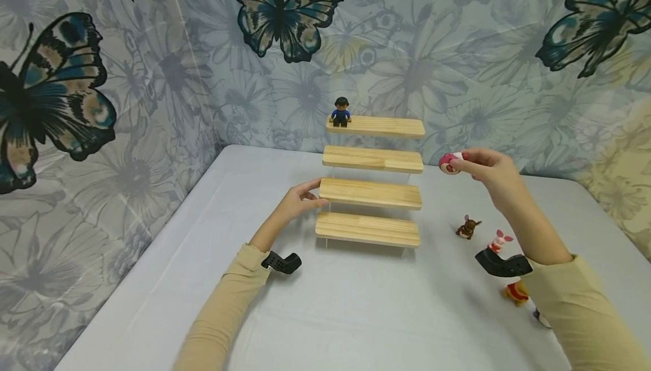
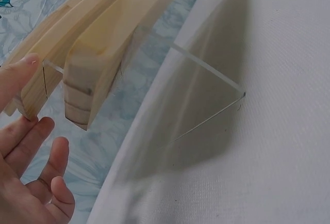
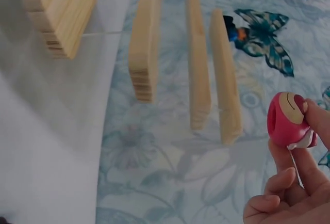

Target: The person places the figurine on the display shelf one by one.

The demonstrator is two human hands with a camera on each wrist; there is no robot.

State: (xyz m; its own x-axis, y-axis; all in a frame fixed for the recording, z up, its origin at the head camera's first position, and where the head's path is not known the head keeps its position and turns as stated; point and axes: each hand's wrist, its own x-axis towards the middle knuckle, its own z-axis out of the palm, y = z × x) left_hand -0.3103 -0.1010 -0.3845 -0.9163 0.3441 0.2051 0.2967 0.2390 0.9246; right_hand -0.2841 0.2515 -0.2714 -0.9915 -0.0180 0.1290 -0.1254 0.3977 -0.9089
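Observation:
A stepped wooden display shelf with several pale boards on clear supports stands on the white-covered table. My left hand holds the left end of its second board from the bottom; in the left wrist view the thumb lies on one side of a board and fingertips touch the other. Off the shelf's right side, my right hand pinches a pink figurine with a cream face between thumb and fingers, above the table. A toy figure with black hair and a blue top is at the left end of the top board.
Right of the shelf stand a small brown animal figurine, a pink-eared figurine and a yellow figurine in red. Another figurine is mostly hidden by the right sleeve. A butterfly-patterned cloth hangs behind the table.

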